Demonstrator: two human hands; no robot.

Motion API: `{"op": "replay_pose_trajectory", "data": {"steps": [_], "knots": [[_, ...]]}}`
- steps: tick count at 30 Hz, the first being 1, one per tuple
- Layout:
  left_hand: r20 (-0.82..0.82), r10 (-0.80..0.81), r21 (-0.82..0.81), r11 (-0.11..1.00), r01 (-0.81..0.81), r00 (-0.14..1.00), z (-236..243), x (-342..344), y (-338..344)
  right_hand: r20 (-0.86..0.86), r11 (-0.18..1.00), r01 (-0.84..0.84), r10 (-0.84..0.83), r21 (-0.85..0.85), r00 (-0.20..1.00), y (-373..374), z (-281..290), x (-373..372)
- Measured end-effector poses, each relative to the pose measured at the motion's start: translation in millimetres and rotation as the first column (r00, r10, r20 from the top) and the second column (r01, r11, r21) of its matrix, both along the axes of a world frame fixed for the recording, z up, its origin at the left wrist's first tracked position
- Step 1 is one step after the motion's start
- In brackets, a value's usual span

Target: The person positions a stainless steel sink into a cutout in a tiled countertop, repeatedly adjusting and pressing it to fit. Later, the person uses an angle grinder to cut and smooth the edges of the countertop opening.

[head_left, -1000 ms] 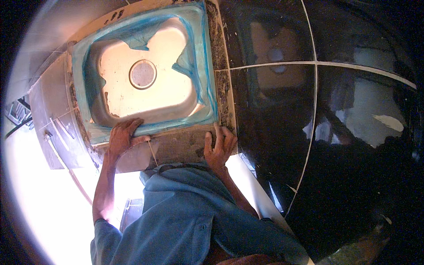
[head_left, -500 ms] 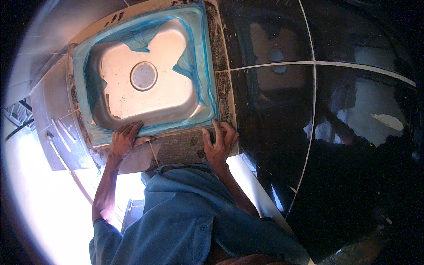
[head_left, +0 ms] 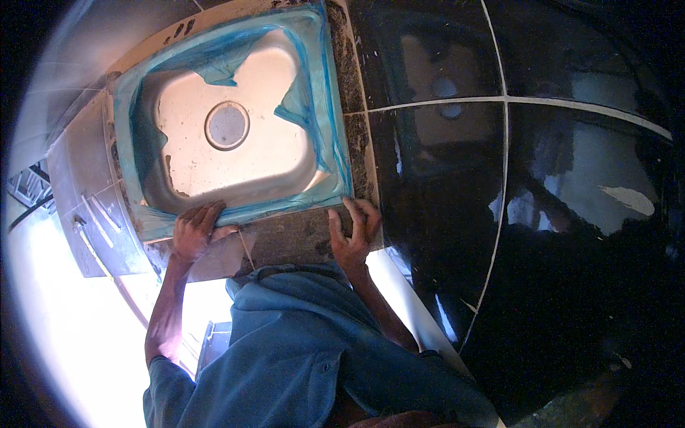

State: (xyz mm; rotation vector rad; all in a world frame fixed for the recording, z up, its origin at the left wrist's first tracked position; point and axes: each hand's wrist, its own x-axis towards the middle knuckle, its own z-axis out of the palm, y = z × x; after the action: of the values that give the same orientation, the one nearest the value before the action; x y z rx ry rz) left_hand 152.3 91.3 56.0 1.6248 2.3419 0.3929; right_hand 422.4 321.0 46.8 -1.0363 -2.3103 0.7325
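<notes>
A steel sink (head_left: 264,153) with a round drain sits in a tiled counter, its rim covered in torn blue plastic film (head_left: 123,135). At the near rim, toward the left corner, my left hand (head_left: 194,232) rests its fingers on the edge with the thumb spread aside. My right hand (head_left: 354,234) is at the near right corner, thumb and fingers apart and slightly bent, fingertips against or close to the rim. Neither hand grips anything that I can see. What lies under the rim is hidden.
A brownish, rough tile strip (head_left: 285,239) forms the counter's front edge before me. Black glossy tiles (head_left: 428,178) with pale joints stand on the right. Pale stick-like pieces (head_left: 100,214) show at the left, above a brightly lit area.
The sink has shifted slightly left and nearer relative to the tiles. Both my hands have moved a little left and nearer too, staying at its near edge.
</notes>
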Motion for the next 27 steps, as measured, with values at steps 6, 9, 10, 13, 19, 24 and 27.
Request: {"op": "replay_pose_trajectory", "data": {"steps": [6,9,10,13,19,24,27], "knots": [[-0.038,-0.016,0.015,1.0,0.016,0.999,5,-1,0,-0.12,1.0,-0.018,0.015,-0.024,0.993,8,-16,2],[-0.014,-0.014,0.022,1.0,0.014,1.0,10,-2,4,-0.086,0.995,0.051,-0.058,-0.091,0.995,5,-11,0],[-0.009,-0.016,0.014,1.0,0.016,1.0,10,-3,5,-0.084,0.996,0.052,-0.058,-0.075,0.995,5,-9,-1],[0.003,-0.007,0.027,1.0,0.007,1.0,14,-2,9,-0.079,0.999,0.037,-0.04,-0.038,0.996,7,-5,-4],[-0.038,0.013,-0.016,1.0,-0.013,0.999,10,5,-6,0.006,1.0,0.021,-0.021,0.004,1.0,-1,-23,6],[-0.137,-0.023,0.03,0.999,0.028,0.99,11,4,-25,-0.05,0.995,0.02,-0.015,0.101,0.999,-9,-21,5],[-0.114,-0.01,-0.033,0.999,0.007,0.993,32,8,-13,-0.086,0.999,0.044,-0.042,0.013,0.995,-15,4,5]]}}
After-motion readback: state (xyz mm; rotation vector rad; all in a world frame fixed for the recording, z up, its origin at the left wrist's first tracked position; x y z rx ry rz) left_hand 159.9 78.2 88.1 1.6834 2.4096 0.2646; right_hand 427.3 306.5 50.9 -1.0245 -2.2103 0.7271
